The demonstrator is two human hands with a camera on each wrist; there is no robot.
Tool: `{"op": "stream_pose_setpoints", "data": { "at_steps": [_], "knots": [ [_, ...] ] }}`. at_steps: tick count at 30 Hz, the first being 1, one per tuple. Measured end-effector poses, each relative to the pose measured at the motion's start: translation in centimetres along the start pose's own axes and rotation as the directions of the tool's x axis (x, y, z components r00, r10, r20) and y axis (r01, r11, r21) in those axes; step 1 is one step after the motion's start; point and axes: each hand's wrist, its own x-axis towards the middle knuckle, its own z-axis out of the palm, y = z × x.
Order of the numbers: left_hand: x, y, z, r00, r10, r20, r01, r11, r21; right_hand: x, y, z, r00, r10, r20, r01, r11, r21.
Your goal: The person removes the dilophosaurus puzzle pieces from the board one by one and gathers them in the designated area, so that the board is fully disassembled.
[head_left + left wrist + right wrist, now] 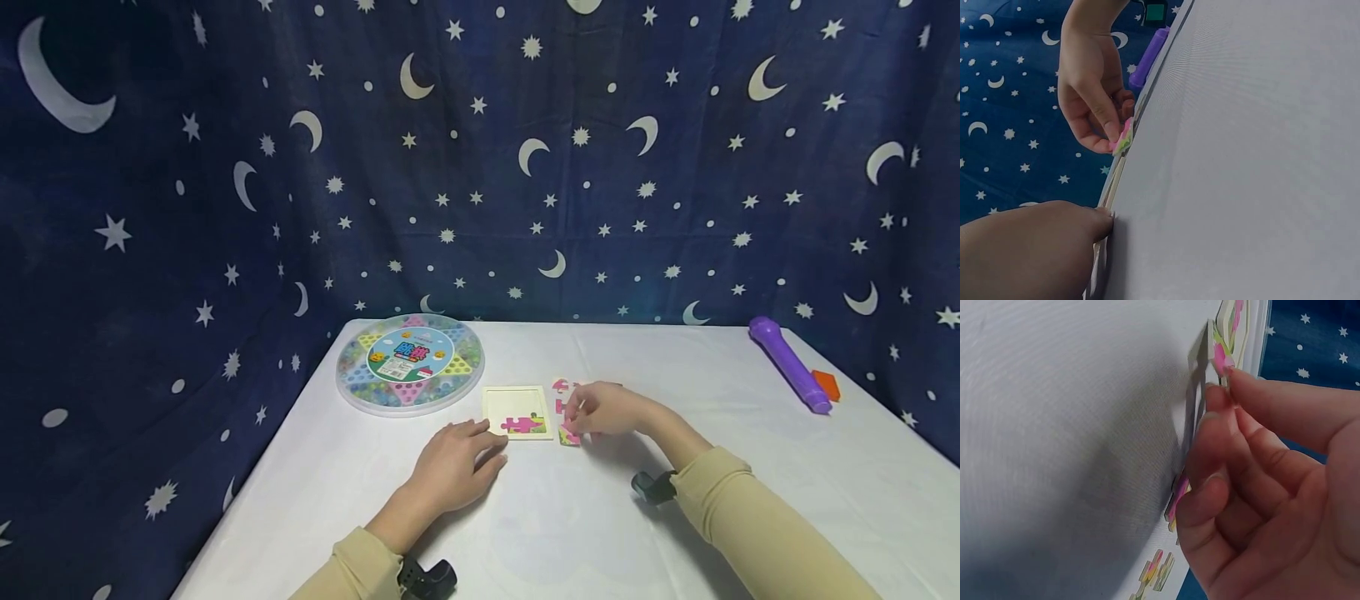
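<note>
My right hand (611,408) pinches a pink and green jigsaw piece (1220,353) between thumb and fingertips, tilted up on edge just right of a square puzzle tray (517,388). Inside the tray, pink and green pieces (525,425) lie joined along the bottom right, and the rest of its pale base shows. Fingers spread and relaxed, my left hand (456,465) rests on the table with fingertips at the tray's lower left corner. Other loose jigsaw pieces (560,386) lie near the right hand, partly hidden by it.
A round Chinese checkers set (408,392) in a clear case lies at the back left. Toward the right edge lie a purple microphone-shaped tube (791,367) and an orange flat piece (827,384). White cloth (540,525) covers the table, and a starry curtain (510,233) hangs behind.
</note>
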Motion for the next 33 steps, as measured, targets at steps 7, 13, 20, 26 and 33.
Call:
{"op": "stream_pose_setpoints", "data": {
  "at_steps": [7, 13, 20, 26, 33],
  "knots": [
    [0.1, -0.1, 0.1, 1.000, 0.013, -0.006, -0.013, 1.000, 0.009, -0.2, -0.3, 0.2, 0.999, -0.032, -0.029, 0.029, 0.996, -0.081],
    [0.1, -0.1, 0.1, 1.000, 0.018, -0.010, -0.018, 1.000, 0.014, 0.2, -1.5, 0.6, 0.997, -0.060, -0.052, 0.054, 0.992, -0.113],
    [0.1, -0.2, 0.1, 1.000, 0.017, -0.005, -0.017, 1.000, 0.009, 1.4, -3.2, 1.6, 0.979, -0.195, -0.066, 0.184, 0.972, -0.148],
    [0.1, -0.3, 0.3, 1.000, 0.018, 0.000, -0.018, 1.000, 0.009, 2.4, -4.6, 2.6, 0.977, -0.206, -0.057, 0.193, 0.964, -0.182],
    [0.1, -0.3, 0.2, 1.000, 0.023, -0.008, -0.023, 1.000, 0.005, 3.3, -5.6, 3.7, 0.977, -0.209, -0.033, 0.199, 0.960, -0.196]
  ]
}}
